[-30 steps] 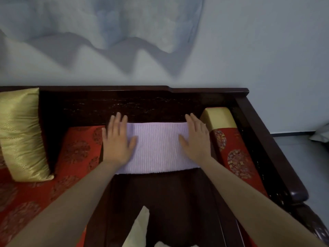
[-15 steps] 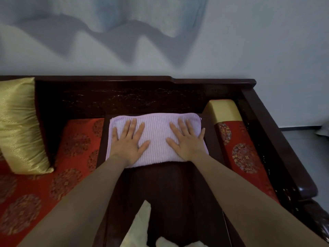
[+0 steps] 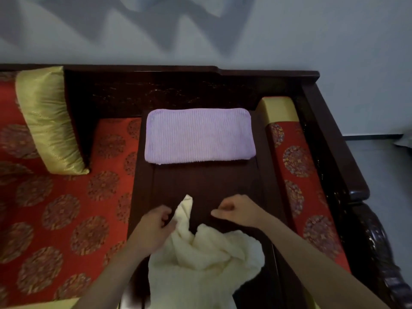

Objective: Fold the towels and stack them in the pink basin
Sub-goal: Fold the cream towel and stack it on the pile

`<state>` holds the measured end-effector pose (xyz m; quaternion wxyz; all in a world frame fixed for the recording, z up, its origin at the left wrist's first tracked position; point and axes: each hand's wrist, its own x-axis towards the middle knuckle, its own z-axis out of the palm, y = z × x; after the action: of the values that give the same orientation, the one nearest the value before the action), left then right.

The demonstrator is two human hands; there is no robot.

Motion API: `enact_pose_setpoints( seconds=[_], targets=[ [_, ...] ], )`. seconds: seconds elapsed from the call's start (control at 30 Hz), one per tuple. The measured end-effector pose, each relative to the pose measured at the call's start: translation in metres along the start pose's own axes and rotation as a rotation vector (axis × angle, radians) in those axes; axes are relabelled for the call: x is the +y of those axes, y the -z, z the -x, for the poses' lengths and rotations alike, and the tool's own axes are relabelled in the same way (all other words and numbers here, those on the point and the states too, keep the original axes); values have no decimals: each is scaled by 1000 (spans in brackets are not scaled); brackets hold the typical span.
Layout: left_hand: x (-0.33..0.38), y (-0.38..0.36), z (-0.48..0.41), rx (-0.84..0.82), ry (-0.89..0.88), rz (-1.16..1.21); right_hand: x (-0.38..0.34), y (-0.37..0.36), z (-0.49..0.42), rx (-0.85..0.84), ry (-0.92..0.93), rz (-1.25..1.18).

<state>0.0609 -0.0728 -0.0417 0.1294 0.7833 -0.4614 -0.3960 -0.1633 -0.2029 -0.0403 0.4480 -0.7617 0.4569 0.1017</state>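
On the dark wooden worktop [image 3: 200, 186], near the folded purple towel [image 3: 199, 136], the left hand [image 3: 151, 228] pinches the crumpled cream towel [image 3: 200, 259]; the right hand [image 3: 239, 211] is curled and empty. Spread it flat first.

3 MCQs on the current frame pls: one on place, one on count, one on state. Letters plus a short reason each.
1. Where does the purple towel lie?
A. on the dark wooden board
B. on the gold cushion
C. in a basin

2. How many towels are in view?
A. one
B. two
C. four

3. What state is the cream towel in?
A. neatly folded
B. rolled into a tube
C. crumpled, unfolded

Answers:
1 A, it sits flat at the far end of the wooden board, between the red cushions.
2 B, only the purple and the cream one show.
3 C, it lies bunched near the left hand and right hand.
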Motion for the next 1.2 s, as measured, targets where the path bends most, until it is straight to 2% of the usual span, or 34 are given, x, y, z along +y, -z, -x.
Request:
enact_pose_setpoints(
  seconds=[0.1,0.2,0.27,0.33,0.4,0.47,0.53,0.6,0.73,0.8,0.9,0.97,1.03,1.07,1.13,1.2],
  targets=[
    [-15,-27,26,-27,213,-61,4,-28,15,-178,-12,46],
    [-16,-33,39,-160,270,11,3,-38,23,-177,73,28],
    [-14,-30,45,-188,245,355,-1,-33,28,-31,90,-130],
    [-6,-18,51,-55,199,749,-3,-24,33,188,70,-261],
    [0,-1,53,127,142,987,-6,-11,40,383,64,-283],
    [5,17,52,272,61,946,-7,4,45,449,51,-226],
    [9,30,47,337,-42,745,-10,17,48,296,25,-70],
    [15,39,41,305,-170,556,-15,21,46,98,-2,46],
    [33,50,41,194,-293,489,-29,9,35,57,-4,65],
    [38,55,46,130,-323,555,-37,0,28,61,-43,-81],
    [40,65,60,-18,-344,636,-48,-2,24,34,-142,-502],
    [49,80,70,-105,-390,604,-56,10,30,-26,-29,-477],
    [64,98,76,-175,-467,480,-68,28,37,-82,238,-437],
    [75,109,81,-187,-501,432,-83,40,45,-125,349,-499],
    [96,127,87,-160,-551,393,-109,60,59,-202,469,-607],
    [113,144,92,-43,-604,343,-134,77,69,-163,499,-571]
  ],
)
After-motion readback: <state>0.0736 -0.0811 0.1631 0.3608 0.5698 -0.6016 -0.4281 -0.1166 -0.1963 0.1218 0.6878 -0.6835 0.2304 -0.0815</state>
